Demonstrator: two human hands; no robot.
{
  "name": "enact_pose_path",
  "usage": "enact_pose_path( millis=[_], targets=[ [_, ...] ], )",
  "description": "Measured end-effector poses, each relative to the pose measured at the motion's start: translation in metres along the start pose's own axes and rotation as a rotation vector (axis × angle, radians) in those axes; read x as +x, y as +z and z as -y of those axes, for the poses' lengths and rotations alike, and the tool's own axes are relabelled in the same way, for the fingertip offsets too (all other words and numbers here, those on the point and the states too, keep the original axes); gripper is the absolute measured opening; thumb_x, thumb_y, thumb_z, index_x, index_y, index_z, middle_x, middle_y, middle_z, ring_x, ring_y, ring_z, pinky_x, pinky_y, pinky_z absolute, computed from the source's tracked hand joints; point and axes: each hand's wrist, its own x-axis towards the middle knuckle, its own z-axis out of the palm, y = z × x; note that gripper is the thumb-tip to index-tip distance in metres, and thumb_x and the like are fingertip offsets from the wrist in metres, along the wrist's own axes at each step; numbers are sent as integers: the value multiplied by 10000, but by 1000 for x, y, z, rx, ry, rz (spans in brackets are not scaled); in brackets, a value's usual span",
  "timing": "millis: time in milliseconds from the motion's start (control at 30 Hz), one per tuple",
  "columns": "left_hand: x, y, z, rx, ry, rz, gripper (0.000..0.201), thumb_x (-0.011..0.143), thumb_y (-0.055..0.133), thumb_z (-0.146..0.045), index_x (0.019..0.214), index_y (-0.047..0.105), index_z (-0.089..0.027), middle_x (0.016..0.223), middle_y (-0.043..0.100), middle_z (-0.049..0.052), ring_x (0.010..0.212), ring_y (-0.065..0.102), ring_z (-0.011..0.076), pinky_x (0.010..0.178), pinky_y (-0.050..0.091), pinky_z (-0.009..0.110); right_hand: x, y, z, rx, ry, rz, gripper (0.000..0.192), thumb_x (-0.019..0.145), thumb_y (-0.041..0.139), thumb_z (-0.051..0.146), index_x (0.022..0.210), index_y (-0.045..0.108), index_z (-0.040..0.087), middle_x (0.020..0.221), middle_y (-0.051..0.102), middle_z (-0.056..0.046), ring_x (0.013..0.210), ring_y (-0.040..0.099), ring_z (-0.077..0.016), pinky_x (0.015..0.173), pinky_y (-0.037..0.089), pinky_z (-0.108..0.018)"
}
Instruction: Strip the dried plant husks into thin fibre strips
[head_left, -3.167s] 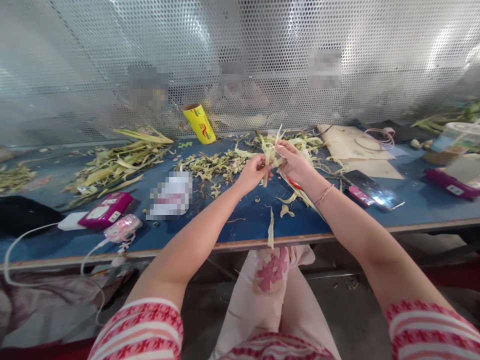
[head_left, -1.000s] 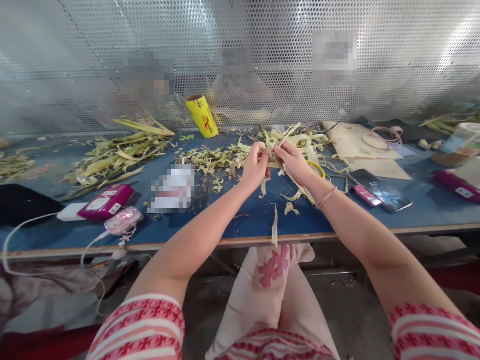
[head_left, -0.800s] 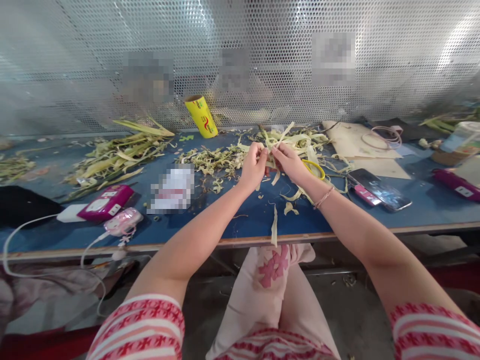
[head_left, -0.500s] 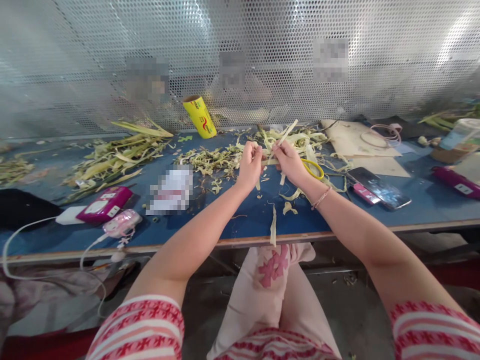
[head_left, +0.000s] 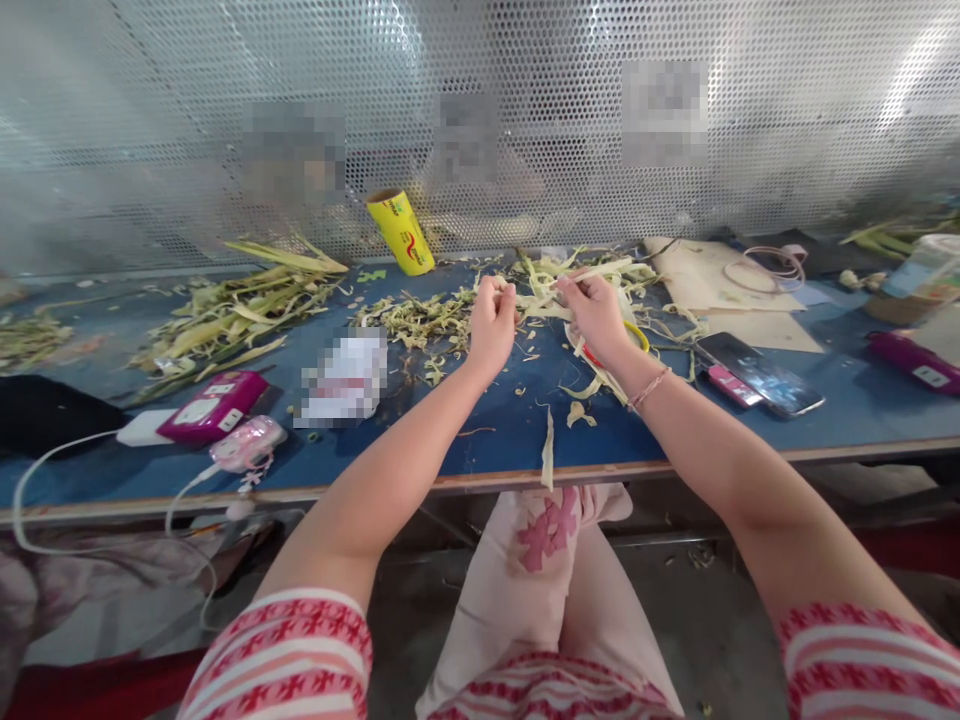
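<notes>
My left hand is closed, thumb against fingers, on one end of a pale plant-fibre strip. The strip stretches across a short gap to my right hand, whose fingers pinch its other end. A loose end seems to point up and right past the right fingers. Below and behind my right hand lies a round thing with a yellow rim and a bit of red, mostly hidden. Pale shreds are heaped behind the hands. A single loose strip hangs over the table's front edge.
A yellow cardboard tube stands tilted near the perforated metal wall. Long stalks lie to the left. Nearby are a purple power bank, a pink case, a blurred white packet and a phone.
My hands have moved apart, the right one slightly rightward, and the strip now spans the gap. The raised strip end has tipped lower to the right. Red shows below my right hand.
</notes>
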Motion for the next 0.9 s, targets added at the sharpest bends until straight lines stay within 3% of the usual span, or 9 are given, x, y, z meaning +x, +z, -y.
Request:
enact_pose_path(
  millis=[133,367,467,667,767,900],
  targets=[
    [-4,2,-2,84,120,-17,363,898,550,-597,899,474,-242,562,386,-63,509,437,99,559,349,237,6,-4,-6,32,9,-59,284,857,660,433,723,531,217,582,361,55,550,361,-92,480,299,-241],
    [-7,0,-6,62,108,-37,391,868,586,-614,912,489,-238,540,356,-73,475,415,90,522,316,230,8,-9,-7,17,14,-47,285,872,647,422,718,525,215,588,339,56,534,322,-85,471,294,-238],
    [-5,1,-4,-1,60,-4,391,882,568,-613,974,495,-240,528,362,-80,462,420,93,540,350,236,6,-6,-4,17,22,-22,268,865,652,442,763,554,215,590,336,57,542,319,-89,471,289,-235],
    [-6,12,0,-175,-189,171,393,887,570,-582,1040,474,-234,619,556,-45,475,530,104,545,419,250,1,-2,1,4,-6,-2,265,874,639,448,765,562,219,584,351,56,538,316,-93,474,291,-246],
    [-10,15,-2,-155,-173,177,364,897,564,-570,1012,478,-236,608,539,-55,437,494,82,498,386,228,0,-3,0,-4,-17,7,328,858,649,523,766,570,218,592,379,49,542,343,-94,468,294,-247],
    [-14,12,-8,-45,-89,89,408,872,587,-613,974,513,-225,578,481,-43,453,487,95,496,340,234,0,0,-3,-11,63,99,475,839,619,646,682,532,206,576,426,35,509,373,-83,434,277,-239]
  ],
)
